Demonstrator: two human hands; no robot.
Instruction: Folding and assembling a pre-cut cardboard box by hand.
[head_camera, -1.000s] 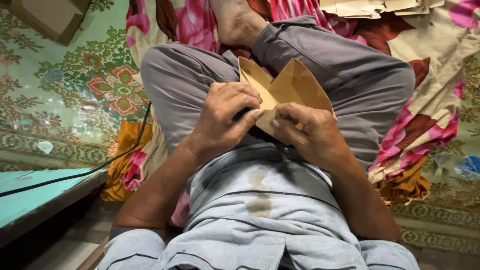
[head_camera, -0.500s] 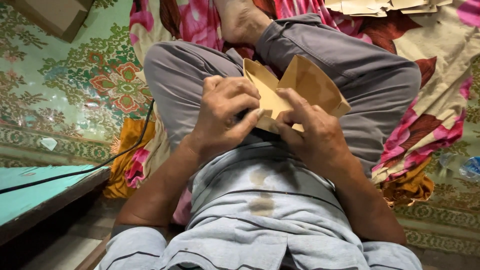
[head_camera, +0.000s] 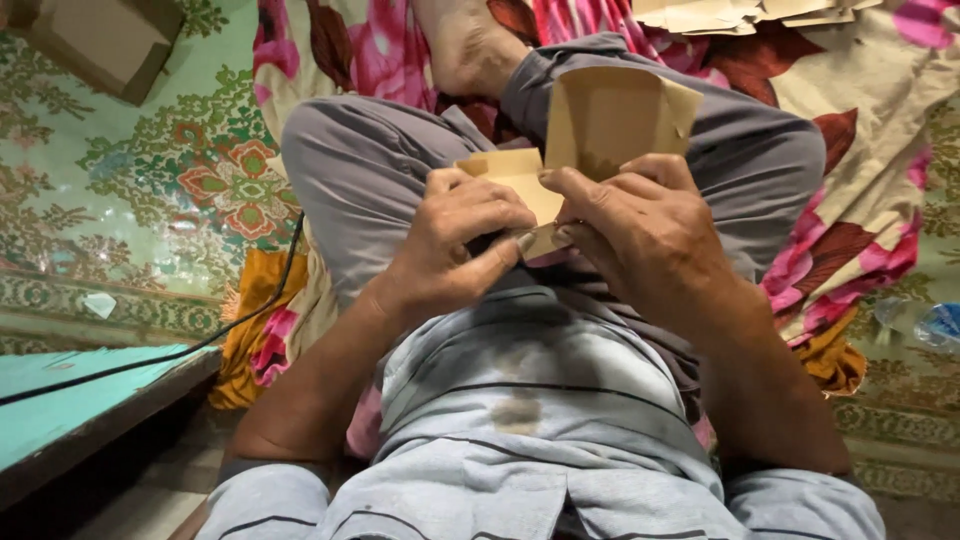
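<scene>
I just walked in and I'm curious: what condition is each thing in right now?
Paper envelope: partly folded, one flap upright, held in both hands.
Left hand: closed, pinching the envelope's lower edge.
Right hand: closed, gripping the envelope.
Paper stack: lying flat on the cloth.
Cardboard box: closed.

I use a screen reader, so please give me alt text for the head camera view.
Both hands, left hand and right hand, fold a brown paper envelope above a seated person's crossed legs. A floral blanket lies beneath, with more envelopes stacked beyond.

Tan paper envelope (head_camera: 600, 130) held over lap; tan envelope stack (head_camera: 740, 14) top right; brown cardboard box (head_camera: 95, 45) top left.
</scene>
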